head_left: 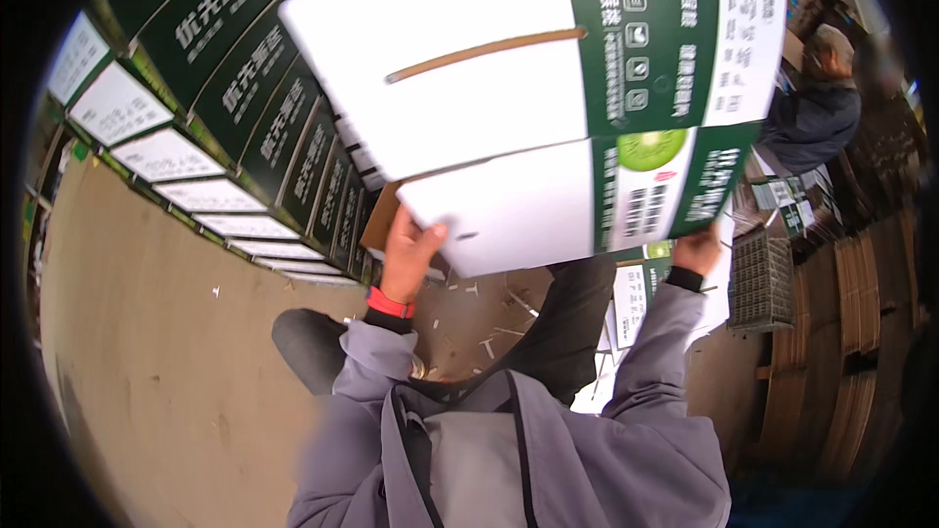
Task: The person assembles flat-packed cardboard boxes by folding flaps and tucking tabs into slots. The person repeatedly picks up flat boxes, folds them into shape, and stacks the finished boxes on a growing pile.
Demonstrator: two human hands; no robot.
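Held up before me is a large white and green cardboard carton (489, 127) printed with a kiwi slice. A brown cord handle (486, 55) runs across its white upper panel, and a small dark slot shows in the lower panel. My left hand (406, 256), with a red band at the wrist, is closed on the carton's lower left edge, thumb on the white face. At the lower right edge, my right hand (696, 249) grips the carton too; its fingers are partly hidden. Below that hand lie more printed green and white cartons (634, 308).
A tall stack of green and white cartons (254, 88) rises on the left. On the right are a grey mesh crate (763, 279) and piles of brown cardboard (859, 293). A person in dark clothing (817, 122) sits at far right. Paper scraps (489, 344) litter the floor.
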